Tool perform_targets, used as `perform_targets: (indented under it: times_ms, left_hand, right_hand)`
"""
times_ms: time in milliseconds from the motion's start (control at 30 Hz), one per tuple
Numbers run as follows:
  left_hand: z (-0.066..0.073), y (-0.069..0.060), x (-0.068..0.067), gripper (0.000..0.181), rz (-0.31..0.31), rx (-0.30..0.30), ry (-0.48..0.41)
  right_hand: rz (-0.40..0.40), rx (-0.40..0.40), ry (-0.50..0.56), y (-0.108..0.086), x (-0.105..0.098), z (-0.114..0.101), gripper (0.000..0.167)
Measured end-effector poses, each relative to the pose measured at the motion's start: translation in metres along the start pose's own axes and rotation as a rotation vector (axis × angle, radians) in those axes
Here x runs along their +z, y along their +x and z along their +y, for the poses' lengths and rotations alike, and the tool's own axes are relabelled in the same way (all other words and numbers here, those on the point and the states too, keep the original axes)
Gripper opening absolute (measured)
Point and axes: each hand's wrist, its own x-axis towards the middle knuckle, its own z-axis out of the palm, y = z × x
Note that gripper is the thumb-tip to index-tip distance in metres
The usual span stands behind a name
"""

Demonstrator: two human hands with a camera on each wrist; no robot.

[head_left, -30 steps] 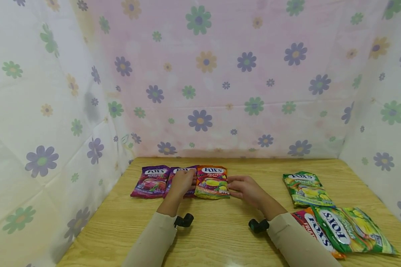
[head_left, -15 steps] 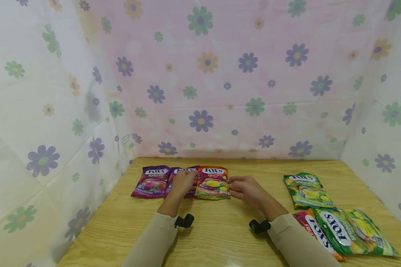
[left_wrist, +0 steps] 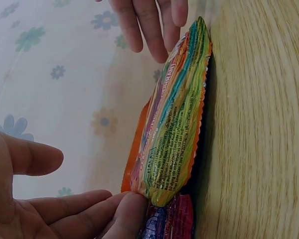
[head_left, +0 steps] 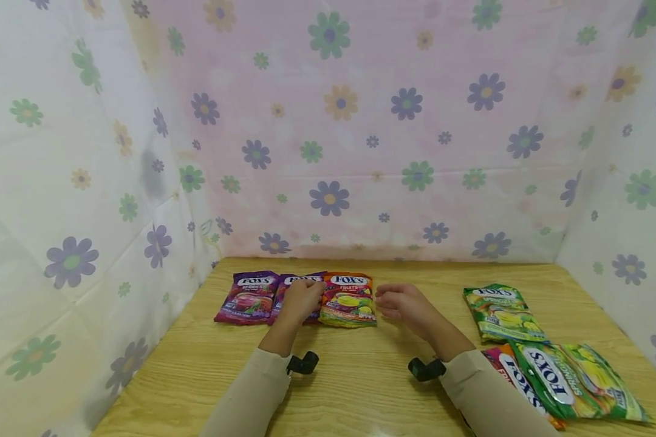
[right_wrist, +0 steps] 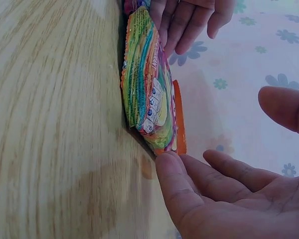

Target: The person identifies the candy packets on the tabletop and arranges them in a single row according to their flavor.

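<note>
An orange and red bag of Fox's Fruits candy (head_left: pixel 348 300) lies flat at the right end of a row near the table's back. To its left are two purple Fox's Berries bags, one (head_left: pixel 247 297) in full view and one (head_left: pixel 294 280) partly covered by my left hand (head_left: pixel 302 300). That hand's extended fingers touch the orange bag's left edge, thumb raised apart, as the left wrist view shows. My right hand (head_left: pixel 410 308) is at the bag's right side, fingers loosely extended. A narrow gap shows there in the head view.
At the right, a green Fox's bag (head_left: pixel 504 312) lies above a group of overlapping bags: a red-orange one (head_left: pixel 516 377) partly under my right sleeve and green ones (head_left: pixel 552 373). Flowered cloth (head_left: pixel 328 152) closes the table (head_left: pixel 355 388) at the back and sides.
My right hand has drawn slightly right, away from the orange candy bag's edge. My left hand and the bags stay nearly where they were.
</note>
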Motion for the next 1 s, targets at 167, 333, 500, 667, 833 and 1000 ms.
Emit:
perform_targets:
  times_ms: [167, 333, 500, 667, 833, 1000]
  left_hand:
    - [0.001, -0.001, 0.002, 0.049, 0.013, 0.026, 0.058]
    - [0.007, -0.006, 0.008, 0.044, 0.019, 0.090, 0.116]
    - [0.017, -0.013, 0.018, 0.048, -0.044, 0.121, 0.108]
    - [0.024, -0.016, 0.030, 0.047, -0.083, 0.153, 0.138]
    - [0.031, -0.021, 0.042, 0.041, -0.133, 0.166, 0.166]
    - [0.036, -0.026, 0.050, 0.043, -0.204, 0.159, 0.157]
  right_hand:
    - [-0.017, 0.001, 0.015, -0.003, 0.000, -0.004, 0.056]
    - [-0.025, -0.005, -0.025, -0.010, -0.002, -0.011, 0.053]
    - [0.001, -0.030, -0.097, -0.021, -0.007, -0.020, 0.050]
    - [-0.015, -0.058, -0.127, -0.033, -0.019, -0.025, 0.051]
    - [-0.003, -0.076, -0.226, -0.046, -0.030, -0.032, 0.053]
    - [-0.001, -0.101, -0.313, -0.057, -0.042, -0.036, 0.056]
